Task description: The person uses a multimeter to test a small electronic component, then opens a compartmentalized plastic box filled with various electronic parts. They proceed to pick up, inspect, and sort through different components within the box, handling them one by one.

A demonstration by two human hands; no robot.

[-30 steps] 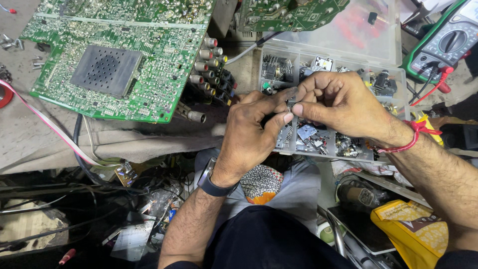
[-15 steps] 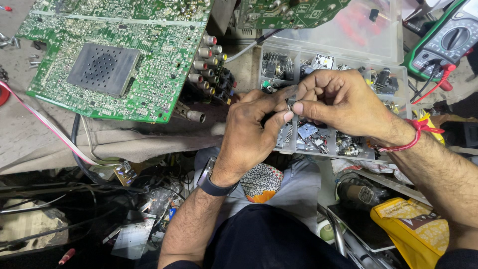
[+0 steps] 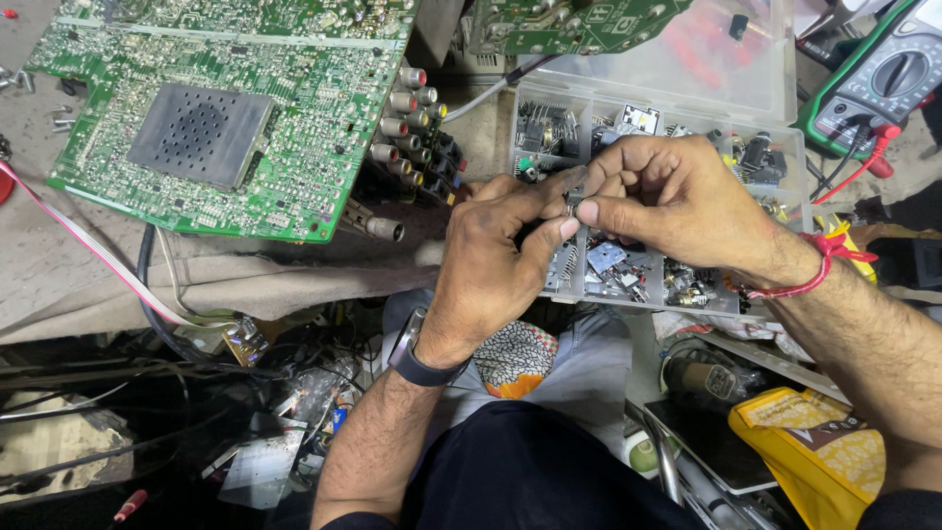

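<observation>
My left hand point(image 3: 496, 260) and my right hand point(image 3: 677, 201) meet over a clear plastic compartment box point(image 3: 775, 162) of small electronic parts. Between the fingertips of both hands is a small dark component point(image 3: 574, 201), pinched from both sides; most of it is hidden by the fingers. A dark watch sits on my left wrist and a red thread on my right wrist. A large green circuit board point(image 3: 235, 118) with a grey metal shield and a row of round connectors lies to the left of my hands.
A green multimeter point(image 3: 878, 83) with red lead sits at top right. A second green board point(image 3: 569, 25) leans at the top. Tangled cables and scrap fill the lower left. A yellow packet point(image 3: 819, 456) lies at lower right.
Both hands stay together on the small component with only slight finger movement. The view has shifted a little.
</observation>
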